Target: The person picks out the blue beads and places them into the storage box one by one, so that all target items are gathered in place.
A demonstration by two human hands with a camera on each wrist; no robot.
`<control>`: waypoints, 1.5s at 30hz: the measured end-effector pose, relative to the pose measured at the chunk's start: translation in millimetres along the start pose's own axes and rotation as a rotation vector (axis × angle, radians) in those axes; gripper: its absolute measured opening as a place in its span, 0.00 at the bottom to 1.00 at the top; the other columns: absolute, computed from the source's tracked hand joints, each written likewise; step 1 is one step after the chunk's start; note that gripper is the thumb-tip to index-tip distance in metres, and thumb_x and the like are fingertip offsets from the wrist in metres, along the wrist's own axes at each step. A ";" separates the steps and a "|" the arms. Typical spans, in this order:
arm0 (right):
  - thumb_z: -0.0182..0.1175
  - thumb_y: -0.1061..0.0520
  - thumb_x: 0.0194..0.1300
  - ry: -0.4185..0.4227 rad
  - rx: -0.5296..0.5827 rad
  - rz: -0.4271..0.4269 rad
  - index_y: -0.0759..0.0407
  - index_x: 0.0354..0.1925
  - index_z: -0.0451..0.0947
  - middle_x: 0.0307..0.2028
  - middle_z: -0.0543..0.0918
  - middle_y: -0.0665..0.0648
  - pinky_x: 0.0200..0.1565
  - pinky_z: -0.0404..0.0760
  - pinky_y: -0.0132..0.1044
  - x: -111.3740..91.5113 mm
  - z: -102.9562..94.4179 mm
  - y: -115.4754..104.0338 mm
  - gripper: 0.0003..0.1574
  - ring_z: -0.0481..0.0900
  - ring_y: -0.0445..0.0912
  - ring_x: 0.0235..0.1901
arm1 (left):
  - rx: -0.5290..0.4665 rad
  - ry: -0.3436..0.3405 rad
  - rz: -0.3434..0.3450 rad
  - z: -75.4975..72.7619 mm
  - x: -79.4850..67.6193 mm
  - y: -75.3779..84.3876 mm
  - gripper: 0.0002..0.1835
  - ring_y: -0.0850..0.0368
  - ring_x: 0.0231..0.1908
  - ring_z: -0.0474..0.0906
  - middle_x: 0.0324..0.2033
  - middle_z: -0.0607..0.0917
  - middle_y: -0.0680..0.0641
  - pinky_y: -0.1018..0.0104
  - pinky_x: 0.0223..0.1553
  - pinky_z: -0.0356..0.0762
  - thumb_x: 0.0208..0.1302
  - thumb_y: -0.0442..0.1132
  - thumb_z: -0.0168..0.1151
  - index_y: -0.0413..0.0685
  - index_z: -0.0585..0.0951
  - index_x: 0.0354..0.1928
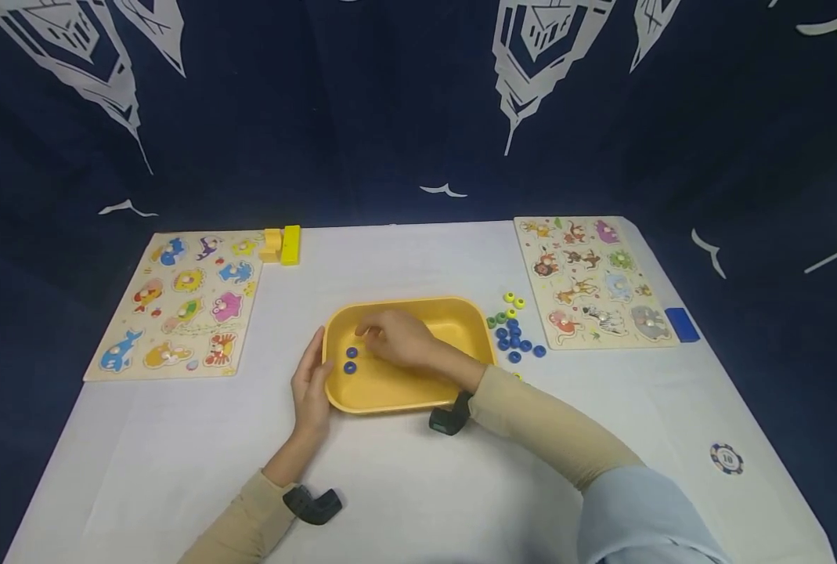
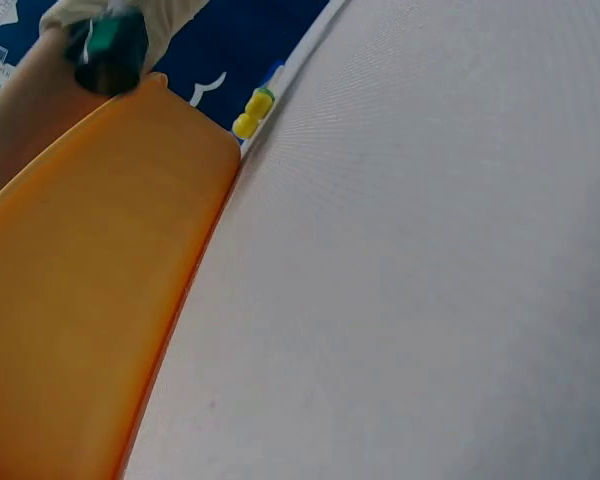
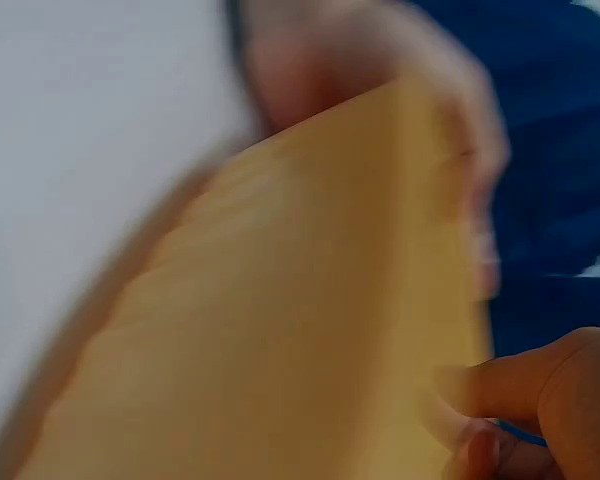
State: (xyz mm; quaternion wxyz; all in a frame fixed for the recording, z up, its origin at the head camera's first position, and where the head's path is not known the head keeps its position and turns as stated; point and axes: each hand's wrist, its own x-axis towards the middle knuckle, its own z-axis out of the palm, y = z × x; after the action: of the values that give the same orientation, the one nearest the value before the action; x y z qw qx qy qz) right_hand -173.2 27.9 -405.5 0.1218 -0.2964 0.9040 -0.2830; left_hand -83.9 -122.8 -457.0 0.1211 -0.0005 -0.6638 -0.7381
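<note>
A yellow plastic tray (image 1: 397, 390) sits mid-table. My left hand (image 1: 311, 395) grips its left end, thumb at the rim and fingers along the outer wall; the right wrist view shows this hand blurred. Over the tray's inside, my right hand (image 1: 398, 337) has bent fingers near the left end; whether a bead is between them is hidden. Two blue beads, an upper bead (image 1: 351, 352) and a lower bead (image 1: 350, 367), lie in the tray beside that hand. Right of the tray are several loose blue beads (image 1: 514, 342), yellow beads (image 1: 509, 298) and green beads (image 1: 500, 317).
An animal puzzle board (image 1: 203, 313) lies at left, with yellow blocks (image 1: 290, 245) at its top corner. Another animal puzzle board (image 1: 594, 282) is at right, beside a blue block (image 1: 682, 324). A poker chip (image 1: 726, 459) lies at the front right.
</note>
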 end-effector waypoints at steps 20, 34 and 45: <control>0.65 0.52 0.50 0.794 0.165 0.399 0.53 0.45 0.78 0.22 0.76 0.50 0.14 0.64 0.27 -163.9 -28.8 142.0 0.21 0.66 0.41 0.18 | -0.002 0.022 0.000 1.5 0.6 -0.8 0.27 0.56 0.66 0.51 0.65 0.57 0.40 0.78 0.63 0.55 0.61 0.24 0.36 0.38 0.57 0.65; 0.67 0.53 0.47 0.788 -0.013 0.549 0.55 0.42 0.78 0.22 0.77 0.50 0.14 0.61 0.28 -165.9 -11.7 163.1 0.21 0.65 0.42 0.16 | 0.000 0.028 -0.015 1.7 0.1 0.1 0.27 0.57 0.66 0.52 0.65 0.58 0.42 0.79 0.63 0.55 0.61 0.25 0.37 0.39 0.57 0.65; 0.64 0.55 0.51 0.814 0.157 0.411 0.57 0.40 0.76 0.23 0.76 0.50 0.13 0.66 0.34 -149.0 -32.4 122.0 0.16 0.65 0.39 0.19 | -0.003 0.031 -0.006 0.7 1.5 -2.1 0.27 0.57 0.66 0.52 0.65 0.58 0.42 0.78 0.63 0.54 0.61 0.25 0.37 0.40 0.58 0.64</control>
State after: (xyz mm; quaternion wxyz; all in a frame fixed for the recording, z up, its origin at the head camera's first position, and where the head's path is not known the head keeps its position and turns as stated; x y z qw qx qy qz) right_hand -124.3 213.3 -442.6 -0.1672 0.0344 0.8941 -0.4139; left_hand -85.9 -122.2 -458.7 0.1291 0.0130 -0.6606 -0.7394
